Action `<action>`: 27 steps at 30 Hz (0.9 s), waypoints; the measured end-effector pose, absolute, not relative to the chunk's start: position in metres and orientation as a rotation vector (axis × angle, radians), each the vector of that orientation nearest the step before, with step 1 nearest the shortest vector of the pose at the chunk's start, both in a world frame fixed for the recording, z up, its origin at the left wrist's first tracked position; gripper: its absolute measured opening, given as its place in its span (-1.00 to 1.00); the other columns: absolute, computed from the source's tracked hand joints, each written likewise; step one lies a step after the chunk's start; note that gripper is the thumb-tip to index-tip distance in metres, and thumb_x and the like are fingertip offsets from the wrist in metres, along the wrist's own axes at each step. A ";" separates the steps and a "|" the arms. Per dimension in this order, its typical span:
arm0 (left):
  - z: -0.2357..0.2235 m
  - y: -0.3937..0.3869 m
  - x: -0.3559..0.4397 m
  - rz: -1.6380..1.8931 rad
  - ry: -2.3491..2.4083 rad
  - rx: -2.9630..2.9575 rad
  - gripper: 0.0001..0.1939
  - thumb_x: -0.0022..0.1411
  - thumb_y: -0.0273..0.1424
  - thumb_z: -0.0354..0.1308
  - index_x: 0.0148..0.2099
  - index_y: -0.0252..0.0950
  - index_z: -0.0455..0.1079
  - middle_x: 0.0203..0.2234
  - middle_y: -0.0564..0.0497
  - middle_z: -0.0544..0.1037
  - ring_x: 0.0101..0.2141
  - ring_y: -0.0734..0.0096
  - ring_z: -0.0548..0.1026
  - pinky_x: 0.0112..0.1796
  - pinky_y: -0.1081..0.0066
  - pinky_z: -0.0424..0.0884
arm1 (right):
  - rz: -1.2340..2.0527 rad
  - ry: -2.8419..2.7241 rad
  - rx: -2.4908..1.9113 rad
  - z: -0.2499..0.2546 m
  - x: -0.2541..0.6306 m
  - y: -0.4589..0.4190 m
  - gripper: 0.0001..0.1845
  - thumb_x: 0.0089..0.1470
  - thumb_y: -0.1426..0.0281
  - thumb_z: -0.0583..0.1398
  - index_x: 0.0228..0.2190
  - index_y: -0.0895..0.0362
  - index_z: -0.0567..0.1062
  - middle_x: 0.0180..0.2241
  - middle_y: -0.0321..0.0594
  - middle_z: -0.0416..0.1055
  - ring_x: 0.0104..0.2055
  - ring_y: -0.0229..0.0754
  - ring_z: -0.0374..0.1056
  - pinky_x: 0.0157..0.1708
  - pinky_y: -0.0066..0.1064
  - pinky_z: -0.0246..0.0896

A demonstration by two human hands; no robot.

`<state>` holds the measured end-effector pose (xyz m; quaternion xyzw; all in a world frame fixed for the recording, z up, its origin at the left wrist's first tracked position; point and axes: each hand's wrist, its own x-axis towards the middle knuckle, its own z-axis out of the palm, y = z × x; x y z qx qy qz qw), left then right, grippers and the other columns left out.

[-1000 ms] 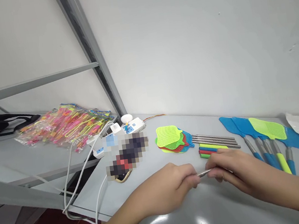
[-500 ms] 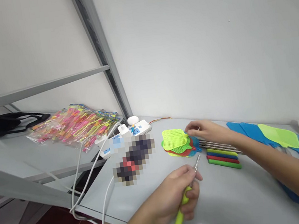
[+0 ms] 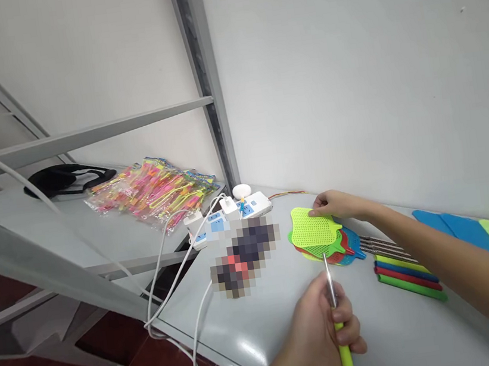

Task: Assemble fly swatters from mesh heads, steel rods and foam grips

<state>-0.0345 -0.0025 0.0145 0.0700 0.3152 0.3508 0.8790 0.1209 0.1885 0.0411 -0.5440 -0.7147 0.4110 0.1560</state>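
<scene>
My left hand (image 3: 323,322) is closed round a metal rod with a green grip (image 3: 338,320), held near the table's front edge with its tip pointing at a stack of swatter heads. My right hand (image 3: 337,204) reaches to the far edge of that stack, with its fingers pinching the top lime-green mesh head (image 3: 311,231). Red, yellow and blue heads lie under it. Bare metal rods (image 3: 381,244) and coloured grip sleeves (image 3: 408,277) lie just right of the stack.
Finished blue and green swatters (image 3: 486,235) lie at the right edge. A white power strip (image 3: 231,215) with cables and a blurred object (image 3: 242,255) sit left of the stack. A side shelf holds a bag of colourful items (image 3: 155,191) and a black strap (image 3: 63,178).
My right hand let go of the rod and reached to the stack of heads. The left hand turned the rod upright toward the stack. The view shifted left.
</scene>
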 end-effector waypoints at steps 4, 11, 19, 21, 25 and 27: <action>0.014 -0.006 -0.032 0.779 0.671 0.181 -0.67 0.35 -0.14 -0.17 -0.36 -0.23 0.17 -0.71 0.23 0.03 -0.72 0.58 -0.08 -0.56 0.46 0.03 | 1.213 -1.869 -1.489 0.057 0.129 0.177 -0.59 -0.01 0.05 0.24 -0.48 0.16 0.39 -0.54 -0.27 0.32 -0.48 -0.27 0.18 -0.47 -0.40 0.07; 0.016 -0.019 -0.020 0.819 0.718 0.363 -0.67 0.30 -0.07 -0.05 -0.29 -0.23 0.18 -0.67 0.25 0.09 -0.72 0.62 -0.05 -0.55 0.49 0.02 | 1.045 -1.464 -1.329 0.083 0.143 0.104 -0.70 0.18 0.12 0.02 -0.42 0.08 0.24 -0.59 -0.38 0.15 -0.59 -0.31 0.07 -0.59 -0.43 -0.01; 0.034 -0.030 0.028 0.798 0.629 0.773 -0.65 0.31 0.01 -0.08 -0.22 -0.18 0.17 -0.67 0.27 0.18 -0.80 0.64 0.03 -0.66 0.51 0.10 | 0.911 -1.023 -1.088 0.075 0.178 0.008 -0.71 0.11 0.10 0.17 -0.28 0.04 0.32 -0.41 -0.38 0.32 -0.57 -0.37 0.08 -0.62 -0.49 0.01; 0.037 -0.031 0.035 0.773 0.627 0.881 -0.63 0.31 0.02 -0.08 -0.20 -0.18 0.18 -0.69 0.29 0.14 -0.82 0.64 0.06 -0.67 0.53 0.10 | 0.959 -0.982 -1.061 0.071 0.192 -0.004 -0.68 0.07 0.14 0.23 -0.22 0.05 0.34 -0.34 -0.36 0.36 -0.56 -0.39 0.11 -0.61 -0.49 0.04; 0.030 -0.033 0.035 0.672 0.706 1.049 -0.59 0.31 0.06 -0.11 -0.14 -0.19 0.20 -0.72 0.30 0.12 -0.82 0.62 0.11 -0.71 0.57 0.03 | 1.028 -0.954 -1.084 0.057 0.212 -0.017 -0.66 0.05 0.18 0.27 -0.20 0.08 0.37 -0.37 -0.35 0.39 -0.61 -0.40 0.10 -0.59 -0.45 0.09; 0.024 -0.035 0.031 0.629 0.739 1.085 -0.60 0.33 0.03 -0.12 -0.12 -0.20 0.20 -0.71 0.28 0.17 -0.80 0.62 0.11 -0.70 0.58 0.04 | 1.057 -0.942 -1.112 0.048 0.217 -0.021 -0.72 0.08 0.17 0.24 -0.28 0.10 0.37 -0.52 -0.40 0.33 -0.66 -0.39 0.04 -0.59 -0.43 0.10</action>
